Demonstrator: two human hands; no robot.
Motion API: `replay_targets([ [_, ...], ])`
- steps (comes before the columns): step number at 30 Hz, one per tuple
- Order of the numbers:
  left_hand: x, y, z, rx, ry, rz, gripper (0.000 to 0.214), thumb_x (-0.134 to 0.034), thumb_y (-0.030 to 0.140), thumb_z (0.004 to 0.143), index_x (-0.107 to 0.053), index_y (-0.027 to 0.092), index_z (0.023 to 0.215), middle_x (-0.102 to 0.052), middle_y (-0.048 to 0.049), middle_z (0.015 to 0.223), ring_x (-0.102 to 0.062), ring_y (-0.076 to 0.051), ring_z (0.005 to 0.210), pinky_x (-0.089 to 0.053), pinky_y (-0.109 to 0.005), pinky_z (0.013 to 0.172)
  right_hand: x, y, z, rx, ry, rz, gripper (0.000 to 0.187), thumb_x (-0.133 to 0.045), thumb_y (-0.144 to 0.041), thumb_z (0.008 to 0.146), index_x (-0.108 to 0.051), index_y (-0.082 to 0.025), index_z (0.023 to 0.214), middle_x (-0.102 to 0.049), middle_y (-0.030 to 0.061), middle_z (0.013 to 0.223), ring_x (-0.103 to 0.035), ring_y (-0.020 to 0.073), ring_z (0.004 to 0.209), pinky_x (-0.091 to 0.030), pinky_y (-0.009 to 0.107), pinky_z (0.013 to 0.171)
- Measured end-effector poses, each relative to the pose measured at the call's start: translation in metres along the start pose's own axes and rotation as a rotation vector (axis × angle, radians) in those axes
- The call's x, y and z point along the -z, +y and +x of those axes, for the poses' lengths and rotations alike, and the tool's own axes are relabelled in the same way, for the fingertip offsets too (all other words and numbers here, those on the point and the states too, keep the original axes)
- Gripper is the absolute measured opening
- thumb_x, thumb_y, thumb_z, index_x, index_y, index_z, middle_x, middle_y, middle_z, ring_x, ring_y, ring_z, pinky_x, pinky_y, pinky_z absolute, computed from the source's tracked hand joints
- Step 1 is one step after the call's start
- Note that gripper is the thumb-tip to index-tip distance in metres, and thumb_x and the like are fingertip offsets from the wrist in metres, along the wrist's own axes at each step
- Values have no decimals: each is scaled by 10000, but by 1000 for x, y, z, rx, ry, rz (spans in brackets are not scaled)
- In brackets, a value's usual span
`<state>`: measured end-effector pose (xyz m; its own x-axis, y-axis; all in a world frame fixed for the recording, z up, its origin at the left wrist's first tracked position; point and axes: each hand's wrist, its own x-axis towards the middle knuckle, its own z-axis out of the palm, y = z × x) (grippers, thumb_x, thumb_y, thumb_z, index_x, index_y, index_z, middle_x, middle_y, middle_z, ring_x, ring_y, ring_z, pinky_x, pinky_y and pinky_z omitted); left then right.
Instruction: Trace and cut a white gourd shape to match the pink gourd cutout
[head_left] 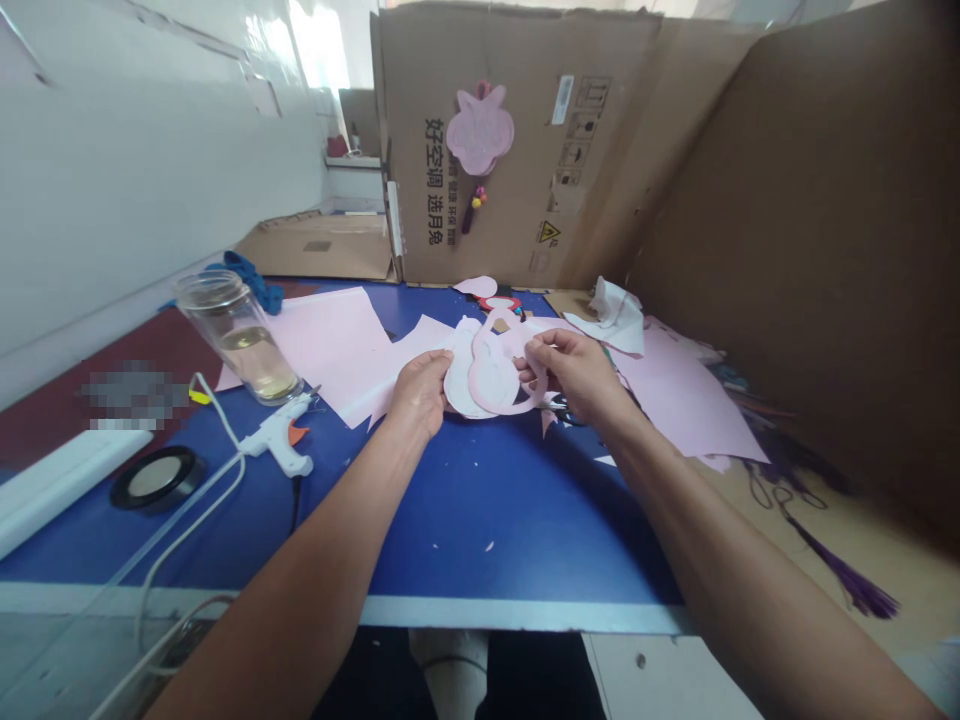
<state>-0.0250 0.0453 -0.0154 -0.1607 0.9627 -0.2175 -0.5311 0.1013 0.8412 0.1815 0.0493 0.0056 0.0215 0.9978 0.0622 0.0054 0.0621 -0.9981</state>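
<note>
The right hand [566,372] is closed, thumb against fingers, on the right side of a pink foam-sheet outline [504,366]. The left hand [421,392] pinches the left edge of a white cut-out [463,378] lying behind that outline. Both hands hold the two layers together just above the middle of the blue tabletop [480,510] — whether they are bonded cannot be told from this view.

Status: both pieces are cut to shape, and neither shows beads or a tassel. A pink hanging ornament [480,130] on the cardboard panel [585,150] carries both. Unattached, a purple tassel [855,585] lies on the cardboard sheet [847,530] at right.

Remaining material: pink foam sheets [326,345] lie to the left of the hands, their cut edges jagged. A hot glue gun [279,435] lies on its side near the left hand — a glass tumbler [240,340] stands just beyond it.
</note>
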Motion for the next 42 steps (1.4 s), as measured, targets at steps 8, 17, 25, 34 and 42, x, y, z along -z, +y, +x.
replay_targets([
  [8,8,5,13,-138,92,-79,105,-790,150,830,-685,149,833,-734,-55,732,-756,-210,735,-636,-338,754,25,-14,-1,-155,-303,-450,253,-862,-401,748,-705,-202,744,-719,60,695,-619,184,590,-474,303,538],
  [17,-2,3,2,-80,-35,-107,64,-750,140,868,-689,144,850,-738,-44,741,-674,-148,614,-597,-280,642,-12,-6,-9,366,-46,-450,226,-752,-344,810,-778,-194,977,-724,26,812,-590,170,711,-466,303,656],
  [25,-4,5,-3,3,-78,-174,101,-751,133,868,-671,186,900,-756,-30,819,-707,-157,708,-583,-274,680,-17,1,-7,190,-90,-342,292,-859,-448,724,-748,-199,828,-676,8,726,-543,155,662,-429,298,616],
  [34,-9,0,-9,-58,-96,-79,106,-778,178,862,-672,181,871,-729,-9,781,-665,-134,643,-547,-257,633,-21,14,-4,157,-51,-300,336,-869,-381,689,-713,-193,920,-646,-26,718,-567,142,634,-449,292,599],
  [42,-13,-2,-11,-67,-75,-62,122,-761,164,878,-649,179,832,-666,14,663,-586,-106,509,-464,-219,516,-25,14,-6,94,-70,-219,212,-834,-347,688,-721,-191,776,-665,-11,673,-573,143,608,-462,289,581],
])
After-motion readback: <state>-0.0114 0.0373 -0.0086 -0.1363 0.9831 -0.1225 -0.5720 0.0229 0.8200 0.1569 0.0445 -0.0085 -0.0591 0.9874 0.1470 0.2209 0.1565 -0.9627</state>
